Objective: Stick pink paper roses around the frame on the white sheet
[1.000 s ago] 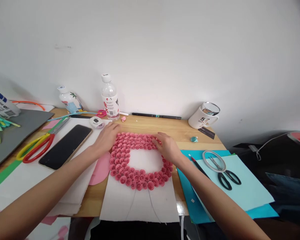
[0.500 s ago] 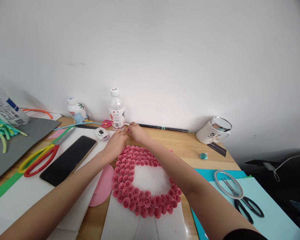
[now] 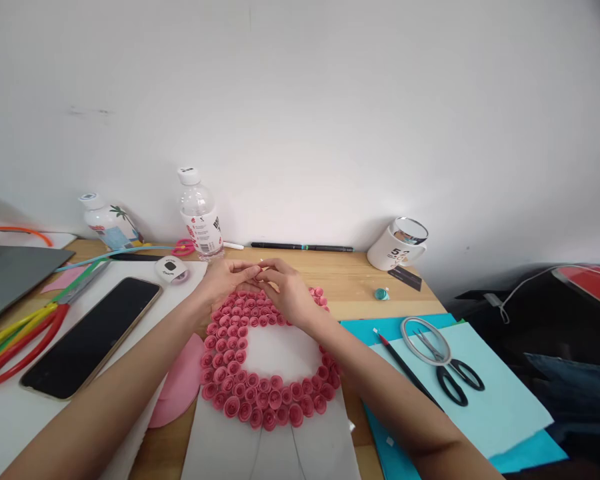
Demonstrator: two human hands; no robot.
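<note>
A ring-like mass of pink rolled paper roses (image 3: pixel 275 400) covers the upper part of a white sheet (image 3: pixel 325 447), around a bare white middle. Over its far edge, my left hand (image 3: pixel 225 280) and my right hand (image 3: pixel 286 293) meet, fingertips touching. Both are closed in a pinch. Whatever lies between the fingers is hidden or too small to name. My right forearm covers part of the ring's right side.
To the left lie a black phone (image 3: pixel 93 340), colourful-handled scissors (image 3: pixel 35 333) and a pink paper piece (image 3: pixel 177 383). A bottle (image 3: pixel 203 223) and a mug (image 3: pixel 397 245) stand near the wall. On the right, blue sheets (image 3: pixel 505 400) bear a tape roll (image 3: pixel 405 337) and black-handled scissors (image 3: pixel 453 387).
My hands have drawn back from near the bottle to over the roses' far edge. The view has shifted right, and a pencil-like stick on the blue sheets now shows.
</note>
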